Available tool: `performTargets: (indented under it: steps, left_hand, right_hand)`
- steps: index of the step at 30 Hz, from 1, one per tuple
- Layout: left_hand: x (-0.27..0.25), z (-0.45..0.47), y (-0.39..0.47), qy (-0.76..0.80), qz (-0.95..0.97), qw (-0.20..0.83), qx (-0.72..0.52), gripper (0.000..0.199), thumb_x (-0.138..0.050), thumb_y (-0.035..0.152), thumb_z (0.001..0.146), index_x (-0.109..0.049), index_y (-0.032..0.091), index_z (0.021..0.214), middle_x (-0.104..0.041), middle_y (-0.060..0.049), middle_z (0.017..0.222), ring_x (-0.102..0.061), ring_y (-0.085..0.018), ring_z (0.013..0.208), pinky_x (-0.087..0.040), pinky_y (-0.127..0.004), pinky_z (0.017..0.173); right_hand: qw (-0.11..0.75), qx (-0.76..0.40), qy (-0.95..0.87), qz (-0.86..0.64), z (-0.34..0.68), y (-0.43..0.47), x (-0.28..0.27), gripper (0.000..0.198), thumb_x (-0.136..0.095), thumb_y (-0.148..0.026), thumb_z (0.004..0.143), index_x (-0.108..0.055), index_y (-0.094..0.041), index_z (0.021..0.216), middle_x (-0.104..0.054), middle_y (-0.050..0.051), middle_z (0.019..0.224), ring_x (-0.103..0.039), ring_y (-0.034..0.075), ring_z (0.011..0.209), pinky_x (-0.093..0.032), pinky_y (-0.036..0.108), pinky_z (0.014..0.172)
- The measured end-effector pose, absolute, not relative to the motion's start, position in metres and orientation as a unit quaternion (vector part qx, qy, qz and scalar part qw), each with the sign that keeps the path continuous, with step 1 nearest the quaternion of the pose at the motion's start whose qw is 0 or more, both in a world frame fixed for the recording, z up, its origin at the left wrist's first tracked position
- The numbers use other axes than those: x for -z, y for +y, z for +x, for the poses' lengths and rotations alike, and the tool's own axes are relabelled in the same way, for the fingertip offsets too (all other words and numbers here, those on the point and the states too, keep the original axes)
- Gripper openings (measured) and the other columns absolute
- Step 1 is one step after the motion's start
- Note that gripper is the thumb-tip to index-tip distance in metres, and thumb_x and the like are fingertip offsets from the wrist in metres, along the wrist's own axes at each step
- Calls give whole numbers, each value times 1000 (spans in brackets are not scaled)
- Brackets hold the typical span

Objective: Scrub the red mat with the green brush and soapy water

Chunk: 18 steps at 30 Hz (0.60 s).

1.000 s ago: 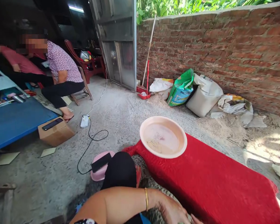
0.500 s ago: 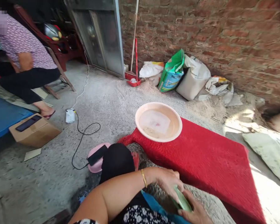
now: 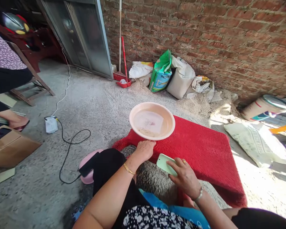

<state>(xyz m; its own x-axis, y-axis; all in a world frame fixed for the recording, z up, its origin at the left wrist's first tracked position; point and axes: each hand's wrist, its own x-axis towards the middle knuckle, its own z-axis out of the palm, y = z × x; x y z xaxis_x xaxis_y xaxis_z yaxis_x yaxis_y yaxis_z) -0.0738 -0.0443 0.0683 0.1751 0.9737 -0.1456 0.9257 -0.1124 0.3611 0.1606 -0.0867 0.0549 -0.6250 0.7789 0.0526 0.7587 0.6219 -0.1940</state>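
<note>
My left hand (image 3: 146, 150), with a gold bangle at its wrist, is at the near rim of a pale pink plastic basin (image 3: 132, 118). Most of its fingers are hidden, so I cannot tell if it grips the basin. The basin rests on the left end of a low bench with a red cloth cover (image 3: 200, 149). Inside it lie a whitish sheet-like patch and some small dark bits. Over the bench's near edge, my right hand (image 3: 184, 176) is closed on a light green phone (image 3: 166, 164), held flat and tilted, with small dots at one corner.
A pink stool (image 3: 87, 179) with a black device (image 3: 89, 165) on it stands left of my knee. A black cable (image 3: 70, 143) runs across the floor to a white power strip (image 3: 51, 125). Sacks (image 3: 181, 78) line the brick wall. A seated person (image 3: 7, 52) is at far left.
My left hand has let go of the green phone and moved forward to the basin rim. My right hand has lifted the phone forward from my lap. The view has turned right.
</note>
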Motion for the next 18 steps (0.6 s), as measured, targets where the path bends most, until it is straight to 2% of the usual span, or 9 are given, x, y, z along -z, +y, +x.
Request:
performTargets:
  steps: [3,7,13,18]
  left_hand:
    - [-70,-73,-41,639,745,189,-40,32,-34,17,93,-62,23,106,-71,-9,98,-67,-23,96,-49,-37,82]
    - [-74,-68,-37,638,751,171,-17,33,-32,22,95,-62,22,108,-71,-10,98,-67,-24,96,-50,-38,82]
    - [-77,-60,-38,638,755,153,-5,27,-43,32,93,-62,21,109,-70,-10,101,-67,-24,95,-51,-37,81]
    - [-77,-57,-40,637,757,142,15,25,-46,33,92,-62,20,107,-67,-11,108,-66,-26,95,-52,-39,79]
  right_hand:
    - [44,-14,-926,-374,130,-70,-54,46,-62,-19,78,-60,-26,124,-56,12,117,-50,28,105,-41,42,92]
    - [4,41,-945,-325,130,-58,-40,40,-57,-20,85,-60,-28,123,-55,12,122,-45,27,109,-36,42,92]
    - [-51,119,-934,-333,232,-78,-38,36,-54,-19,88,-62,-30,121,-56,11,126,-47,26,109,-34,41,93]
    - [-96,142,-886,-432,334,-114,-56,43,-57,-8,77,-66,-28,114,-61,10,117,-53,26,102,-39,41,88]
